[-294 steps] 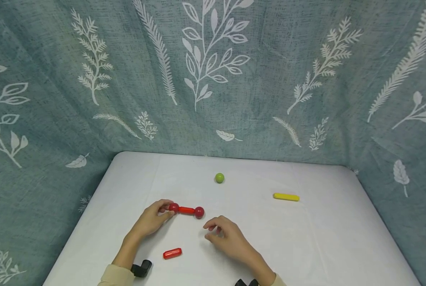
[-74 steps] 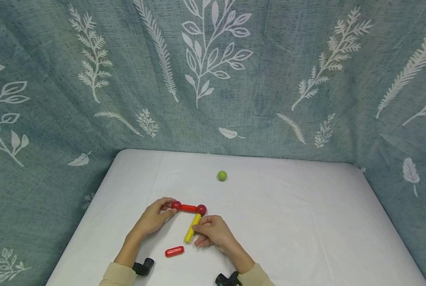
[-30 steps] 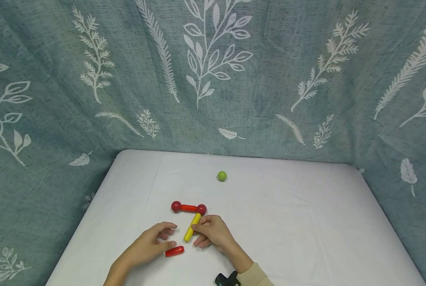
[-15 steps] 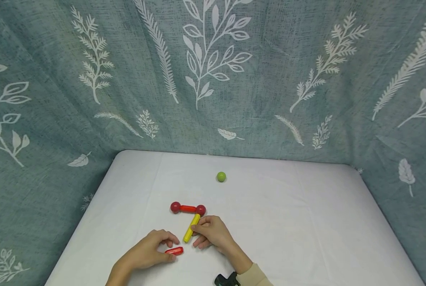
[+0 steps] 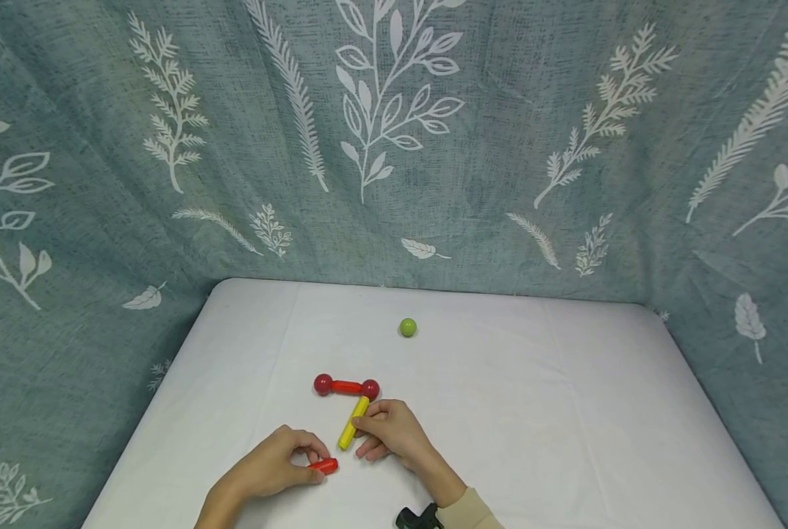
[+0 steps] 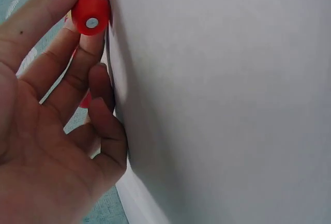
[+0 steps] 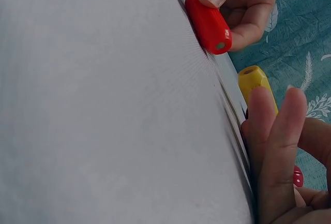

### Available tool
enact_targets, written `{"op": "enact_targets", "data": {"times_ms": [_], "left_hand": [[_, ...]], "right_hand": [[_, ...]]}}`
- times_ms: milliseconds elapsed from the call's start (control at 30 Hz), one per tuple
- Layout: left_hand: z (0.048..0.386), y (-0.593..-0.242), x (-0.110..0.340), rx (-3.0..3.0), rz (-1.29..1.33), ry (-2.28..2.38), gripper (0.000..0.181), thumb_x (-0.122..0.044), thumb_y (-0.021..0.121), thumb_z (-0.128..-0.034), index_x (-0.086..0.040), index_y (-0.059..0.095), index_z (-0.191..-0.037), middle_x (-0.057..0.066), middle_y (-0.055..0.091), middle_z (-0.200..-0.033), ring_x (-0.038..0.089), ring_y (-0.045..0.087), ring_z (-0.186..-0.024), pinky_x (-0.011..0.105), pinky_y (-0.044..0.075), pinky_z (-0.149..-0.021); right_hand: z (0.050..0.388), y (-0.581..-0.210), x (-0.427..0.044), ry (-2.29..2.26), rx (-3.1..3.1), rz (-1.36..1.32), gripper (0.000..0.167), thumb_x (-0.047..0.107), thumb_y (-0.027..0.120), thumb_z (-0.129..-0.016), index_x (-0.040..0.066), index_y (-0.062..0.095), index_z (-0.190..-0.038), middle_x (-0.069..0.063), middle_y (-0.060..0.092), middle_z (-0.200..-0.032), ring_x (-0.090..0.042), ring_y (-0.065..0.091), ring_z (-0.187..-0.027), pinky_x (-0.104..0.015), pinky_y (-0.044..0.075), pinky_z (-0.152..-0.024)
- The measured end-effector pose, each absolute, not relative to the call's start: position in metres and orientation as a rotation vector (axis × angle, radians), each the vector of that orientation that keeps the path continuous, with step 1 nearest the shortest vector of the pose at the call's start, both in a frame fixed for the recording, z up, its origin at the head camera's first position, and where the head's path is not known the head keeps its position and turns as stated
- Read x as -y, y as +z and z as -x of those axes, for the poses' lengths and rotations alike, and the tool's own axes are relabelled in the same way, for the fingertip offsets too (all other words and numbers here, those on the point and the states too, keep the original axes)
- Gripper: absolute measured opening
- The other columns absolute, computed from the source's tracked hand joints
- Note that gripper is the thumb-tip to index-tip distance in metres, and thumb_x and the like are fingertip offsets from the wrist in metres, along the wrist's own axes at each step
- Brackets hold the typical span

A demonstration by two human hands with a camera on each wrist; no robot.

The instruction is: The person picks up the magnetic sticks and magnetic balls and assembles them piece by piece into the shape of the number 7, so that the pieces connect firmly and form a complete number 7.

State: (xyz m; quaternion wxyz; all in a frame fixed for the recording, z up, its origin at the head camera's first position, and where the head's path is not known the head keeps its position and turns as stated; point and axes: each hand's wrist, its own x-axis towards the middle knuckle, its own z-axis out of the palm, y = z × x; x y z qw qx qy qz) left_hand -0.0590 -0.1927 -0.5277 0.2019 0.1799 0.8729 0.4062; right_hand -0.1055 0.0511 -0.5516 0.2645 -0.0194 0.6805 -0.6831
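Even light casts soft shadows; the right-wrist view seems dimmer.

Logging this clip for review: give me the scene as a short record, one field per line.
left hand: pinches nearer red rod
right hand: holds yellow rod, its far end at right red ball
row: left red ball, farther red rod, right red ball
farther back: green ball
surface: white table
backdrop: teal leaf-patterned cloth

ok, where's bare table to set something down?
Free: white table right of the green ball, right hand and sleeve; also left of the left hand. Crowded: between the hands, around the yellow rod and loose red rod.
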Motion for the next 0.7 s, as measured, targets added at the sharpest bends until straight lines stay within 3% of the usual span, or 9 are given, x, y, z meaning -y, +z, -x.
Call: {"op": "enact_targets", "data": {"times_ms": [333,700], "left_hand": [[0.0570,-0.5239,0.1913,-2.385,-0.429,1.204,0.009,-0.032,0.076,-0.0885,-0.029,0.073,-0.097,-0.012,0.062,-0.084,0.009,0.056,-0.080,0.027,0.045,-0.071],[0.0566,-0.5187,0.1905,-2.335,-0.420,1.220,0.013,-0.025,0.070,-0.0933,-0.016,0.073,-0.102,-0.007,0.063,-0.079,0.012,0.056,-0.073,0.026,0.045,-0.064]], "right_hand": [[0.1057,-0.5502,-0.0513,-1.830,-1.858,0.045,0.023,0.016,0.072,-0.093,-0.003,0.062,-0.100,-0.016,0.072,-0.083,-0.023,0.071,-0.059,-0.027,0.055,-0.050],[0.1048,-0.5492,-0.0510,-1.839,-1.854,0.054,0.025,0.017,0.071,-0.094,-0.004,0.061,-0.103,-0.018,0.072,-0.086,-0.025,0.071,-0.060,-0.028,0.055,-0.049]]}}
